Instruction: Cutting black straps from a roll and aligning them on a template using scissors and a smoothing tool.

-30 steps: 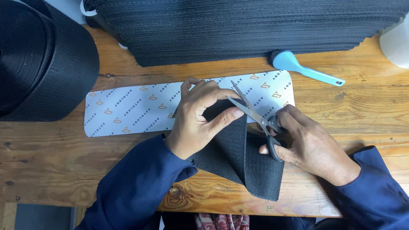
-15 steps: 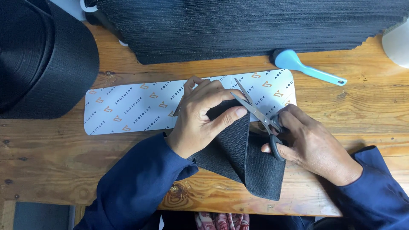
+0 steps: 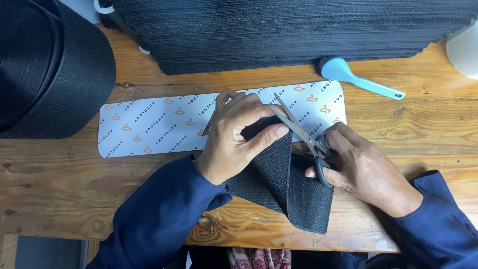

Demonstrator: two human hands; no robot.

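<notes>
A folded piece of black woven strap [image 3: 281, 187] lies on the wooden table [image 3: 74, 189], its upper end lifted. My left hand [image 3: 234, 137] pinches that upper end between thumb and fingers. My right hand [image 3: 366, 169] grips black-handled scissors [image 3: 301, 134], whose blades are apart and point up-left, right beside my left thumb at the strap's top edge. Under both hands lies a long white printed card [image 3: 154, 127] with rounded corners.
A big roll of black webbing [image 3: 47, 69] sits at the left. A tall stack of black strap pieces [image 3: 289, 32] fills the back. A light blue handled tool [image 3: 356, 79] lies at the back right, and a white object [image 3: 463, 50] at the right edge.
The view shifted slightly, and both hands sit a little further right than a second ago. The scissor blades stay apart at the strap's top edge; nothing was let go.
</notes>
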